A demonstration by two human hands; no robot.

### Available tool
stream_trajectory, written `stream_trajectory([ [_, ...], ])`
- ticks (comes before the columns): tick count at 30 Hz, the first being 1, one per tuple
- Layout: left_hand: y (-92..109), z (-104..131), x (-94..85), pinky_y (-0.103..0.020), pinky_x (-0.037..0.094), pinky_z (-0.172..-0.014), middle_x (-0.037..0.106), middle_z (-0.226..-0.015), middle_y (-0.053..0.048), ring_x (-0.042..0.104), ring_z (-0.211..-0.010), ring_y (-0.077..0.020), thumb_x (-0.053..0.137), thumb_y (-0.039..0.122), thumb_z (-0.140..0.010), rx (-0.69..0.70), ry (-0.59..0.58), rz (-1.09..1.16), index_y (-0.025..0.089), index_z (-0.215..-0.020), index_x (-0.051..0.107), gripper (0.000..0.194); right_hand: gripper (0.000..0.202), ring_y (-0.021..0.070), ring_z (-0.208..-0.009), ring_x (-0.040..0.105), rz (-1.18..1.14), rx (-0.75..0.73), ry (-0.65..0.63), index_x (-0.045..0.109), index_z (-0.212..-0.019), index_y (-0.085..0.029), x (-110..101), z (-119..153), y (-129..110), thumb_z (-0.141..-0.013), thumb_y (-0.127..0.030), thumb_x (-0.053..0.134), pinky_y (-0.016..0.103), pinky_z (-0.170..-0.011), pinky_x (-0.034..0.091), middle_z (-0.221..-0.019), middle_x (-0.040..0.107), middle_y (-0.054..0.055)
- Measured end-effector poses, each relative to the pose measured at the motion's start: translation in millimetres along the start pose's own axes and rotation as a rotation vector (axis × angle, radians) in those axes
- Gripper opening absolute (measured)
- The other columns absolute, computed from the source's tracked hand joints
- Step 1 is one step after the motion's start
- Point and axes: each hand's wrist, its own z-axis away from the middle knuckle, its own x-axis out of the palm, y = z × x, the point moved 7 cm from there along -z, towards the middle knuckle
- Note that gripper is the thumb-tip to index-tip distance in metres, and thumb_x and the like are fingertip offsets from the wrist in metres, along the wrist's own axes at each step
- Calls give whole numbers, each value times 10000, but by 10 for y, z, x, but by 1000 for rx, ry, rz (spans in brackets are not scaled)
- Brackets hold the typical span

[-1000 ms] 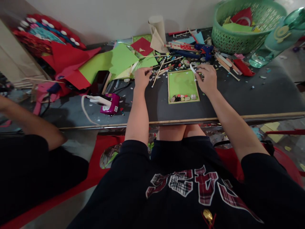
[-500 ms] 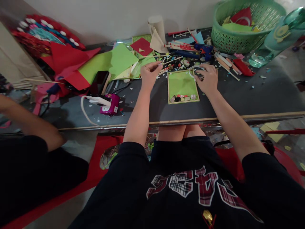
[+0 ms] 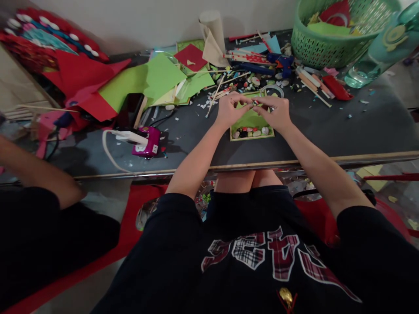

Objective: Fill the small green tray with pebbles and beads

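Note:
My left hand point(image 3: 234, 109) and my right hand point(image 3: 273, 111) meet fingertip to fingertip above a green panel point(image 3: 252, 117) with a thin pale frame. Pinched between them is a small whitish and dark pebble-like piece point(image 3: 255, 103), mostly covered by the fingers. A row of painted pebbles point(image 3: 251, 132) lies along the panel's near edge. Just behind my right hand rests a translucent ring point(image 3: 272, 89), seemingly a roll of tape. Thin wooden sticks point(image 3: 215, 97) lie beyond my left hand, beside loose pebbles point(image 3: 255, 81).
A green basket point(image 3: 322, 50) and a water bottle point(image 3: 369, 61) stand at the back right, near a blue glue gun point(image 3: 282, 61). Coloured paper point(image 3: 163, 74), a phone point(image 3: 131, 109) and a purple power adapter point(image 3: 149, 141) lie left. Another person's arm point(image 3: 39, 170) reaches in there.
My left hand has moved right and my right hand has left the ring; their fingertips now meet over the panel around the small piece. A stick shows where my left hand was.

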Motion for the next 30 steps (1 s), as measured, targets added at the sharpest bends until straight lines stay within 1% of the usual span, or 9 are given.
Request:
stream_trajectory([
  [4,105,44,87,-523,295,-1295,723,-1288,27,641,-1307,-202,775,169,-845,57,14,-188,378,-1211,657,438,603,217,-657,713,-9,8,9,807,-1008,-317,-3,-6,-14,-843,-833,543,423,-739,618,-919,794,44],
  [8,135,46,25,-510,474,-1160,734,-1234,30,676,-1246,-209,696,223,-917,91,-17,-155,344,-1138,693,252,670,216,-623,709,-31,46,80,801,-990,-277,-57,-31,97,-856,-853,487,402,-688,619,-892,783,57],
  [10,110,22,-182,-462,546,-1095,756,-1167,14,695,-1203,-222,667,321,-944,128,-10,-77,315,-1074,724,143,690,227,-666,722,29,72,137,788,-1026,-263,-149,-41,201,-890,-840,434,404,-716,621,-908,779,66],
  [13,-61,-50,-659,-410,576,-1049,779,-1068,-21,703,-1172,-244,662,407,-940,89,105,37,270,-970,749,165,599,267,-848,743,278,111,183,759,-1112,-268,-314,-51,368,-966,-728,404,431,-840,614,-974,778,80],
  [16,-340,-133,-1027,-374,574,-1027,788,-963,-9,733,-1045,-216,717,338,-898,-10,207,16,241,-912,760,107,469,308,-979,726,469,152,214,737,-1166,-269,-454,-56,550,-985,-596,454,464,-908,598,-1065,770,109],
  [18,-556,-172,-1154,-368,586,-975,789,-889,-3,739,-911,-181,739,255,-870,-105,250,-60,209,-886,767,56,398,329,-1013,715,516,202,233,729,-1186,-260,-511,-53,696,-980,-504,491,499,-942,584,-1080,764,122],
  [24,-927,-176,-1102,-403,610,-880,821,-898,-94,783,-920,-282,802,207,-802,-253,195,-186,170,-938,814,141,282,378,-1132,655,538,338,273,729,-1098,-196,-567,-16,1112,-911,-369,607,627,-1056,497,-1099,738,151],
  [27,-932,-174,-1031,-420,593,-897,817,-944,-128,769,-943,-300,741,289,-873,-234,123,-267,157,-976,819,185,251,388,-1135,636,525,348,310,731,-1059,-182,-581,-1,1164,-871,-323,642,645,-1037,498,-1091,729,160],
  [30,-864,-204,-980,-454,550,-993,808,-968,-149,742,-998,-302,587,274,-964,-118,48,-340,150,-949,819,263,244,390,-1164,622,535,369,288,718,-1079,-165,-563,-4,1117,-866,-245,630,629,-1041,495,-1148,710,170],
])
